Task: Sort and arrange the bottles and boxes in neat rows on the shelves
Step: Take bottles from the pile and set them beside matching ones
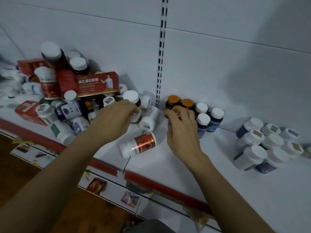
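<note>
Dim bluish light, soft shadows on the back wall [235,56], wide-angle bending at edges, slight blur

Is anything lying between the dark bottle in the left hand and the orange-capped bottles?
Yes. A white bottle lies on its side between the dark bottle the left hand grips and the orange-capped bottles. A red-labelled bottle lies nearer the front, off that line.

White shelf [168,158] with red front edge, jumbled bottle pile [67,101] left, white-capped bottles [262,143] right
</note>
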